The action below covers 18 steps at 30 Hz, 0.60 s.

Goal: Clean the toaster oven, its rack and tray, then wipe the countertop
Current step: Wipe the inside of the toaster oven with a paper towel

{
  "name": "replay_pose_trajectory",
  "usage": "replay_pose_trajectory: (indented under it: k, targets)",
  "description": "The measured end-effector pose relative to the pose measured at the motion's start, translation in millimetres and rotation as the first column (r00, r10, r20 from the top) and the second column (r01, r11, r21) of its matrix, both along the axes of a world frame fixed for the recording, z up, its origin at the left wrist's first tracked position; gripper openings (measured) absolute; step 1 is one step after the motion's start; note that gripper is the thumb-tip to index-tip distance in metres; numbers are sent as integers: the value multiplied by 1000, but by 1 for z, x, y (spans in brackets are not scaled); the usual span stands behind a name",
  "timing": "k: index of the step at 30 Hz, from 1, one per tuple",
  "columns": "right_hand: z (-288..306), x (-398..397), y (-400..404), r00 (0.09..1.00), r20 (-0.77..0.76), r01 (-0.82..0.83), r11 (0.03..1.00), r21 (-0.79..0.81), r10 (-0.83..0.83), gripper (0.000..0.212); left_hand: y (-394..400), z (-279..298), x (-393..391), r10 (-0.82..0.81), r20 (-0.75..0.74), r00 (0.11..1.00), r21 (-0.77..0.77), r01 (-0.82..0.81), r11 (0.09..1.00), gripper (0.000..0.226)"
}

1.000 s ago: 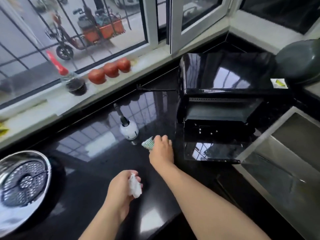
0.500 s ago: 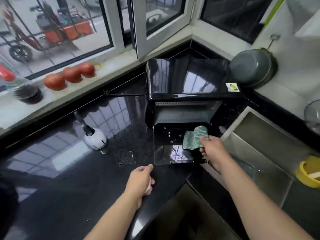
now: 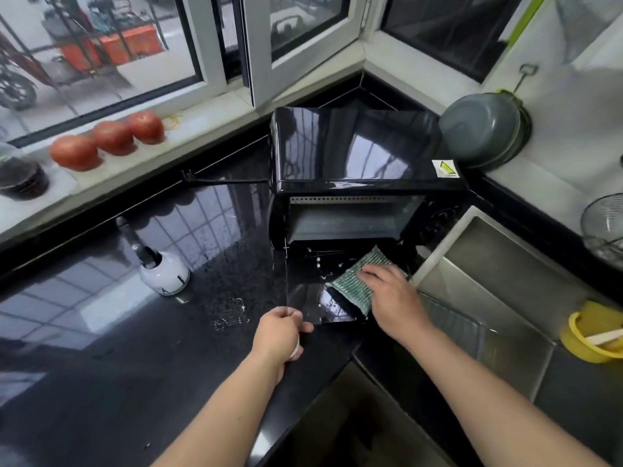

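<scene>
Right hand (image 3: pixel 391 298) presses green cloth (image 3: pixel 354 281) on open toaster oven door (image 3: pixel 303 298); left hand (image 3: pixel 279 335) grips door's front corner.

The right hand (image 3: pixel 391 291) covers part of the green cloth (image 3: pixel 354 281) lying on the open toaster oven (image 3: pixel 354 156) door. The left hand (image 3: pixel 279 335) encloses a small white item, possibly tissue; only an edge shows. The jar (image 3: pixel 20 173) on the windowsill is cut off by the left edge, the wire strainer (image 3: pixel 603 227) by the right edge. The oven's interior is too dark to make out.
</scene>
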State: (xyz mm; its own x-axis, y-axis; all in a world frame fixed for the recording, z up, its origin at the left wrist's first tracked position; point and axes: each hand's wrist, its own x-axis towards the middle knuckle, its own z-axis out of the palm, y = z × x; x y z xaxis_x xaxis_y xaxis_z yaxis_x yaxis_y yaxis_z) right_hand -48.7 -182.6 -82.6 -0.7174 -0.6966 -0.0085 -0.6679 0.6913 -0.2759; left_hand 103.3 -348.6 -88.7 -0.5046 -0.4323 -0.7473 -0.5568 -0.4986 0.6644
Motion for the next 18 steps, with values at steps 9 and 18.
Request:
replay_pose_trajectory:
  k: [9,18]
  targets:
    - [5,25,-73,984,33,153,929,336,-173,61,-4,-4,3,21,-10,1000,26,-21,999,19]
    - [3,-23,-46,871,17,470,840,270,-492,52,-11,-10,2,-10,-6,1000,79,10,997,17]
